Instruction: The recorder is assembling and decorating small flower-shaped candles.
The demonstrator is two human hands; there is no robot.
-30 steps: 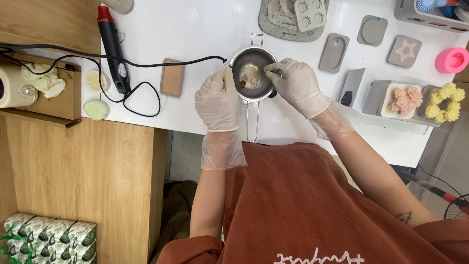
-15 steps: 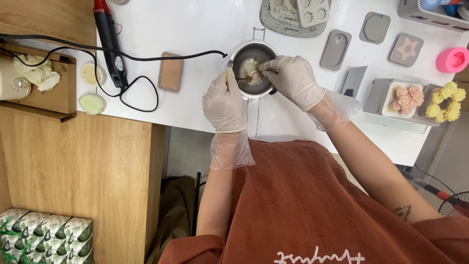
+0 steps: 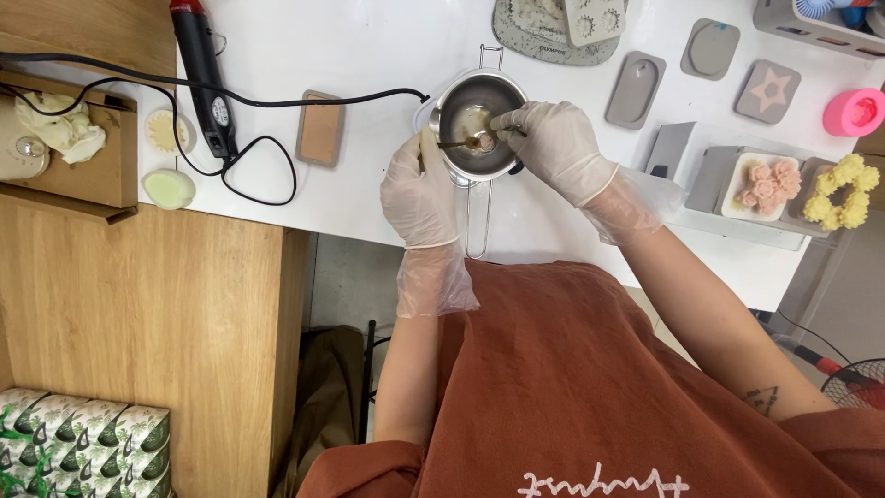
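Note:
A small metal pot [image 3: 458, 101] with a long wire handle stands on the white table [image 3: 369, 55], and pale lumps lie in its bottom. My gloved left hand [image 3: 417, 189] grips the pot's left rim. My gloved right hand [image 3: 553, 148] reaches over the right rim and holds a thin spoon [image 3: 461, 143] whose tip rests inside the pot.
A black heat gun [image 3: 205, 74] with a looping cord lies at the left, beside a tan rectangular block [image 3: 321, 127] and two small round pieces. Grey moulds [image 3: 636, 88], a pink cup [image 3: 853, 111] and flower-shaped pieces [image 3: 763, 183] sit at the right. A wooden cabinet [image 3: 138, 314] adjoins the table.
Both hands have stayed at the pot. The right hand has shifted slightly over the rim with the spoon, and the view has drifted a little.

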